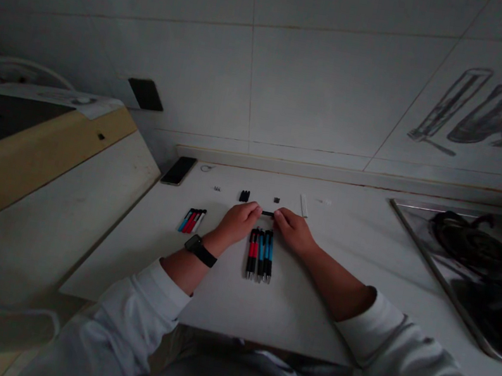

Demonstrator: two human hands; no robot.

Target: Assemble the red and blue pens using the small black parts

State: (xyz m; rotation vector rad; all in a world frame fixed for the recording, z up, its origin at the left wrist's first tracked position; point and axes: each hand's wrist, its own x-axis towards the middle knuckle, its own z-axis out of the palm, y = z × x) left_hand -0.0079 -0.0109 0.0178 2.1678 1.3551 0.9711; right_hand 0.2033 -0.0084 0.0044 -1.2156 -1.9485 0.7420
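Observation:
Between both hands runs a thin black pen part (268, 214), held level above the white counter. My left hand (240, 219) is closed on its left end, and my right hand (293, 228) pinches the right end. Just below the hands lie several assembled pens (260, 257), red and blue with black grips, side by side. Left of my left hand is a row of coloured pen barrels (192, 220). Beyond the hands sit small springs (217, 189), black grips (244, 196), small black pieces (276, 200) and thin white refills (304, 206).
A phone (179, 171) lies at the counter's back left corner. On the right, a gas stove (481, 278) is set into the counter (314, 327). A wooden-edged cabinet (65, 176) stands at the left, and a tiled wall (315, 90) rises behind.

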